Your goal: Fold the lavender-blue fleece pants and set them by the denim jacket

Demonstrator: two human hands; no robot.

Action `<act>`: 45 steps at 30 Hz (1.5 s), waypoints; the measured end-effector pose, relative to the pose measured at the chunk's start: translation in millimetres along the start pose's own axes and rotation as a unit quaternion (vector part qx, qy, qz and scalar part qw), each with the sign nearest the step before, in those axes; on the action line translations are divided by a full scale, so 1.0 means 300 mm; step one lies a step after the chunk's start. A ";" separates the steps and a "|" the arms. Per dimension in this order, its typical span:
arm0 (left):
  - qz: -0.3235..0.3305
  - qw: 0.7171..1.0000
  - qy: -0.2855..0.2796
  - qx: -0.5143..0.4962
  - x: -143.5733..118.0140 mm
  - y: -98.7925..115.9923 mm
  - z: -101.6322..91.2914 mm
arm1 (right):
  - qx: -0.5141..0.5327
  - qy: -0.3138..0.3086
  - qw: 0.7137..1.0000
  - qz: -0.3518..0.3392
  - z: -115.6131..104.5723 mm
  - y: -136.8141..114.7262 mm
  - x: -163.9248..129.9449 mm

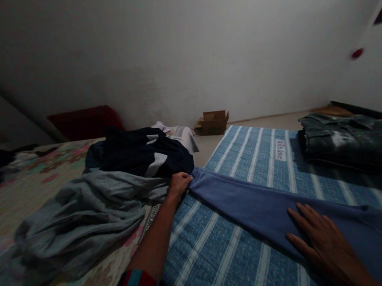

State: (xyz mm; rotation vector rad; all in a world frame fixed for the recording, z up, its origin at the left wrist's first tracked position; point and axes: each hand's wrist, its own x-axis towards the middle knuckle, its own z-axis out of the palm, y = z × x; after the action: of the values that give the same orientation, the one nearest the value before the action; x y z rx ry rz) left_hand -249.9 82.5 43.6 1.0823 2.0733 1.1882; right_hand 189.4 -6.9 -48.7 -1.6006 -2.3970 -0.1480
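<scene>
A blue-violet garment lies stretched flat across a blue and white striped mat. My left hand pinches the garment's far end at the mat's left edge. My right hand rests flat and open on the garment nearer to me, pressing it down. Just left of my left hand lie a crumpled grey garment and a dark navy garment with white patches.
A folded dark green garment lies at the mat's far right. A floral sheet covers the surface on the left. A small open cardboard box stands by the white wall, and a dark red object sits at the back left.
</scene>
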 end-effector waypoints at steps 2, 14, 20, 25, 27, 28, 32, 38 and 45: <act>-0.020 1.000 -0.021 0.008 0.006 0.006 -0.003 | -0.003 0.009 1.000 0.002 -0.012 -0.016 -0.001; -0.132 0.977 -0.144 -0.086 0.000 0.049 -0.027 | -0.003 0.002 1.000 -0.001 0.016 0.009 0.005; -0.159 0.974 -0.146 -0.074 0.015 0.050 -0.026 | 0.005 0.012 1.000 0.001 0.003 -0.007 0.006; -0.154 0.976 -0.137 -0.075 0.025 0.036 -0.016 | 0.008 0.017 1.000 0.013 -0.023 -0.035 0.006; -0.149 0.976 -0.135 -0.080 0.024 0.032 -0.014 | 0.015 0.010 1.000 0.014 -0.023 -0.031 0.007; -0.144 0.977 -0.133 -0.082 0.022 0.032 -0.014 | 0.019 0.007 1.000 0.015 -0.023 -0.029 0.007; -0.120 0.982 -0.118 -0.080 0.016 0.042 -0.020 | 0.033 0.004 0.999 0.021 -0.037 -0.035 0.010; -0.044 0.995 -0.082 -0.049 0.018 0.061 -0.032 | 0.050 0.005 0.998 0.034 -0.049 -0.045 0.013; 0.025 0.998 -0.031 0.040 0.030 0.064 -0.020 | 0.061 -0.033 0.997 0.024 -0.011 0.000 0.020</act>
State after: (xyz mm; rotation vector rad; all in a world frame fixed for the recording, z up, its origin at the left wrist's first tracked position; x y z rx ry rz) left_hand -252.0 92.8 62.8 1.1998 2.0725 1.0885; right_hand 187.9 -2.2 -43.9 -1.6287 -2.3635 0.0606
